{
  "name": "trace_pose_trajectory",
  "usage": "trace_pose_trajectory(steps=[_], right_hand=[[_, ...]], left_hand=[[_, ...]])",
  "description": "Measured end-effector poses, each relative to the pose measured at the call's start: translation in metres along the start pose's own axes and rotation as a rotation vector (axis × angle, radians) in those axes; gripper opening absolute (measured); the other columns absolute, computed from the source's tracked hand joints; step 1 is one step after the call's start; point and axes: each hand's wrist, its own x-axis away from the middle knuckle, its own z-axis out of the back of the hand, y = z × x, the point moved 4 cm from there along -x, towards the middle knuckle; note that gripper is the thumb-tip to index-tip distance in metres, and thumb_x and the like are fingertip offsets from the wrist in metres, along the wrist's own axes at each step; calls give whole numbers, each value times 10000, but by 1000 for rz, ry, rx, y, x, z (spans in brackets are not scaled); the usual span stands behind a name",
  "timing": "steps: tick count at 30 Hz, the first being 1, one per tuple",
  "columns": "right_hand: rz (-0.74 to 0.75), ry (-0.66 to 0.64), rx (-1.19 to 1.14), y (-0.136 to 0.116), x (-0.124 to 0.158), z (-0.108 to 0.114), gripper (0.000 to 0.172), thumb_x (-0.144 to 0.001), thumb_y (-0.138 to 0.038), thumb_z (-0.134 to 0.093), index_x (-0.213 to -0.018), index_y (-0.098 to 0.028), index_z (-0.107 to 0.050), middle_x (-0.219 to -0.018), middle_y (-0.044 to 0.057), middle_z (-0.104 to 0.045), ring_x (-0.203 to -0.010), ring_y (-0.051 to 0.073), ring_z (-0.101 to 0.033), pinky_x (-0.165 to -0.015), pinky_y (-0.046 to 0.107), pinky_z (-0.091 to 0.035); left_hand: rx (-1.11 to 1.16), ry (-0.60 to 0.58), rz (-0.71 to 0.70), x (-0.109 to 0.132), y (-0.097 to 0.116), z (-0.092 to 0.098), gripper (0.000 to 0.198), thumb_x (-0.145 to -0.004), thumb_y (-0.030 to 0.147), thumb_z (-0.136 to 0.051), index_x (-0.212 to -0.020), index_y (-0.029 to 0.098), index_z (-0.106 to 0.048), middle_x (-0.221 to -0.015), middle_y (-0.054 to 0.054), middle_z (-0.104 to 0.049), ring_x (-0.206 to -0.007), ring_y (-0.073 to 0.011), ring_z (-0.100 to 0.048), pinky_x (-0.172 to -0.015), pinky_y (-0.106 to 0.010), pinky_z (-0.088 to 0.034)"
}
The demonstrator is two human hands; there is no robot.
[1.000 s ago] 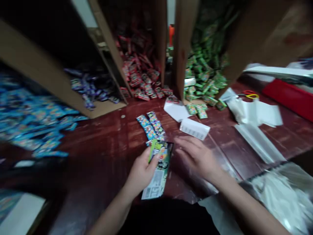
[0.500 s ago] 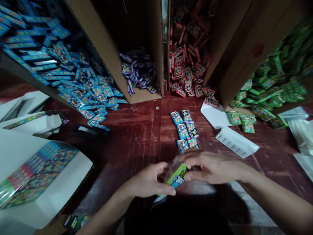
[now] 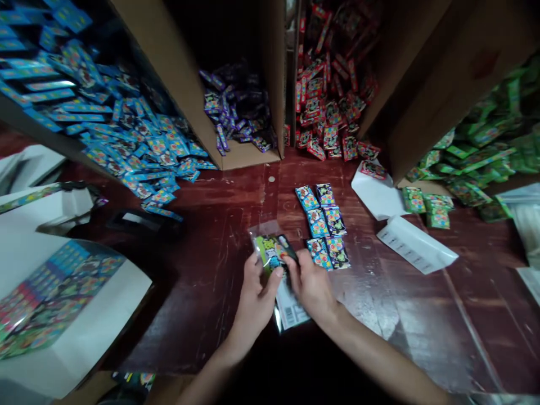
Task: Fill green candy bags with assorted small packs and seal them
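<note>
My left hand (image 3: 258, 295) is closed on the left side of a clear plastic bag with a printed green and black header (image 3: 270, 247), its thumb lying across the front. Closed on the bag's right side is my right hand (image 3: 314, 284), fingers at the dark edge of the print. A white panel with a barcode (image 3: 291, 312) shows at the bag's lower end. Just beyond my right hand lie two columns of small packets on the table: three blue packets (image 3: 317, 223) and, beside them, three purple packets (image 3: 336, 220).
Open cartons at the back hold heaps of blue packets (image 3: 139, 135), purple packets (image 3: 236, 112), red packets (image 3: 329, 121) and green packets (image 3: 476, 154). A white label sheet (image 3: 415, 247) lies right. A large printed white box (image 3: 101, 315) stands left, near a black object (image 3: 143, 222).
Both hands have moved up and left with the bag, which now points away from me with its printed header facing up. The lowest packets of the two columns have come into full view.
</note>
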Motion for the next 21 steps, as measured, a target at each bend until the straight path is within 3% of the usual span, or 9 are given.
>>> trace_pose_trajectory(steps=[2,5,7,9,11,14,16,18,21], right_hand=[[54,-61,-11,-1,-3,1,399,-1057,-486,-330,-1055,-174,-578,-797,95,-746,-717,279,-754,-599,330,-543],[262,-85,-58,10,-9,32,514,-1023,-533,-437,-1356,-143,-476,-1192,164,-721,-1077,278,-718,-874,396,-590],[421,-55,41,30,-14,67,738,-970,-569,-539,-1526,-142,-309,-1495,200,-519,-1375,295,-520,-1116,469,-465],[515,-51,228,58,-22,99,863,-936,-585,-586,-1588,-154,-220,-1607,198,-366,-1502,325,-329,-1218,546,-316],[600,-128,389,85,-28,115,871,-941,-588,-573,-1610,-177,-196,-1652,182,-280,-1543,340,-222,-1241,595,-223],[743,-247,537,107,-29,106,802,-977,-578,-508,-1614,-195,-206,-1680,175,-194,-1559,339,-165,-1239,618,-177],[790,-258,575,108,-24,90,789,-986,-577,-488,-1611,-179,-216,-1677,188,-187,-1556,336,-177,-1236,614,-182],[781,-226,577,104,-17,76,789,-984,-574,-494,-1604,-160,-236,-1667,201,-216,-1547,343,-210,-1232,626,-177],[722,-168,526,98,-10,69,708,-982,-526,-521,-1562,-160,-343,-1622,206,-336,-1497,357,-317,-1226,654,-168]], left_hand=[[-6,7,21,4,-8,2,550,-956,393,-627,-1426,241,-385,-1383,-115,-604,-1230,-238,-617,-1052,-411,-488],[-81,23,49,8,-13,17,556,-996,420,-546,-1480,239,-340,-1357,-130,-612,-1183,-260,-644,-1007,-444,-528],[-267,76,-50,9,-3,38,687,-988,409,-552,-1562,239,-215,-1460,-163,-523,-1265,-294,-594,-1040,-489,-511],[-602,77,-263,9,18,58,892,-930,353,-635,-1610,229,-72,-1616,-191,-301,-1432,-355,-420,-1125,-559,-426],[-981,-113,-498,5,42,64,965,-866,243,-668,-1622,235,-69,-1683,-160,-137,-1523,-390,-230,-1199,-609,-296],[-1300,-681,-709,-8,62,50,878,-801,105,-605,-1588,304,-270,-1676,-72,-234,-1541,-357,-192,-1249,-595,-150],[-1371,-942,-770,-22,68,35,819,-793,93,-608,-1538,337,-374,-1636,-42,-341,-1530,-324,-237,-1255,-573,-102],[-1405,-1064,-782,-36,69,19,738,-813,132,-655,-1486,352,-448,-1546,-36,-473,-1474,-303,-345,-1245,-563,-106],[-1447,-1046,-714,-47,63,3,763,-766,293,-799,-1459,331,-483,-1357,-62,-596,-1285,-317,-504,-1162,-542,-284]])
